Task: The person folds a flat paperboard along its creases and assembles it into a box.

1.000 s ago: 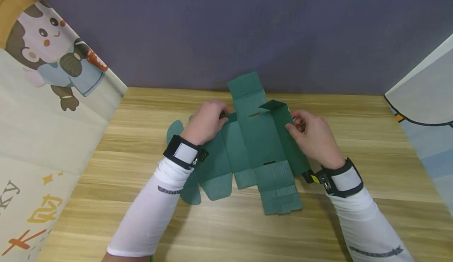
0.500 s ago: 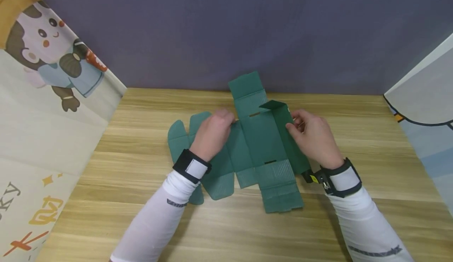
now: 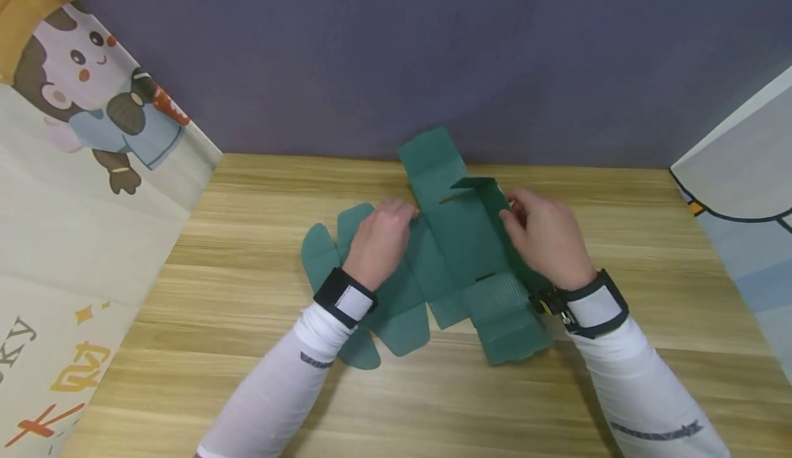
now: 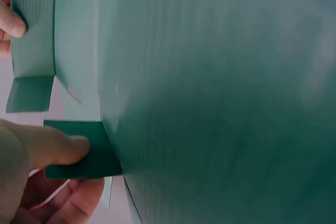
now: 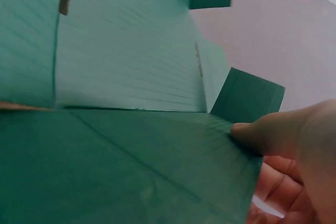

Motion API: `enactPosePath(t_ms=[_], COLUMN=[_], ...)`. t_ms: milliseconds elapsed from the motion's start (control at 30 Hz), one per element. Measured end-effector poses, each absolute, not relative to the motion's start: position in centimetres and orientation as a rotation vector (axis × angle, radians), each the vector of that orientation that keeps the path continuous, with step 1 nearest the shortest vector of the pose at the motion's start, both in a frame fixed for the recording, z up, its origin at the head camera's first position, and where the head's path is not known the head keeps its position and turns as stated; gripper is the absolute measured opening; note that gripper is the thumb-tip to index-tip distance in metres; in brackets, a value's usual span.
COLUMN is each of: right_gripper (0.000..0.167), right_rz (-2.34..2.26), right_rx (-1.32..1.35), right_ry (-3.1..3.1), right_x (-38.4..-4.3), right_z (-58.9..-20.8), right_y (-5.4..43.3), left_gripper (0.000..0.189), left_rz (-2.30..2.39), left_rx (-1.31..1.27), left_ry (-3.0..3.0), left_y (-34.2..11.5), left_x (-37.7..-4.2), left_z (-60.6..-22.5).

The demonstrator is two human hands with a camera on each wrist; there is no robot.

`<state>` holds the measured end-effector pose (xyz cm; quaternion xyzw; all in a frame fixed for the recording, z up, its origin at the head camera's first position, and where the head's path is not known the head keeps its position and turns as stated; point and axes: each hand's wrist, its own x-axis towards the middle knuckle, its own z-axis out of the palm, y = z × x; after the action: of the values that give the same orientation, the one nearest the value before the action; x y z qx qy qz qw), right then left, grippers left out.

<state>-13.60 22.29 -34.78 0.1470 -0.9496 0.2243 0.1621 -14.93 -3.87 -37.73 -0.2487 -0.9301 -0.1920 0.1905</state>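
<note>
An unfolded green cardboard box (image 3: 464, 241) lies on the table, its flaps spread out on several sides. My left hand (image 3: 380, 245) is over its left part. In the left wrist view, the thumb and fingers pinch a small folded-up flap (image 4: 100, 158). At the right, my right hand (image 3: 551, 241) holds the raised side panel (image 5: 136, 166), thumb inside and fingers behind. A small end flap (image 5: 254, 95) of that panel bends inward at its far end. The panels under my left hand are partly hidden in the head view.
The wood-grain table (image 3: 247, 231) extends around the cardboard. Behind it rises a dark purple-grey backdrop (image 3: 371, 59), close to the box's far flap. A cartoon-printed cloth (image 3: 124, 217) hangs at the left, and another printed cloth (image 3: 742, 190) at the right.
My left hand has shifted right and nearer along the cardboard. The box has turned slightly, its near flaps swinging right. The right side panel now stands steeper, still in my right hand.
</note>
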Motion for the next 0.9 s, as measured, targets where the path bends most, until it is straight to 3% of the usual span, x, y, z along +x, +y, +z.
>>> enactPosePath(t_ms=[467,900], right_gripper=[0.018,0.020], right_rz=[0.165,-0.055], right_rx=[0.654,0.774], right_ry=[-2.415,-2.285], right_x=[-14.9,-14.1], right_z=[-33.8,-34.5], right_y=[19.7,17.7], left_gripper=[0.010,0.012], left_rz=[-0.883,-1.123], left_rx=[-0.479,-0.373], left_ry=[-2.620,-2.679], left_y=[-3.8,-3.9], left_x=[-15.3,-15.3], left_z=[-38.0,-39.4])
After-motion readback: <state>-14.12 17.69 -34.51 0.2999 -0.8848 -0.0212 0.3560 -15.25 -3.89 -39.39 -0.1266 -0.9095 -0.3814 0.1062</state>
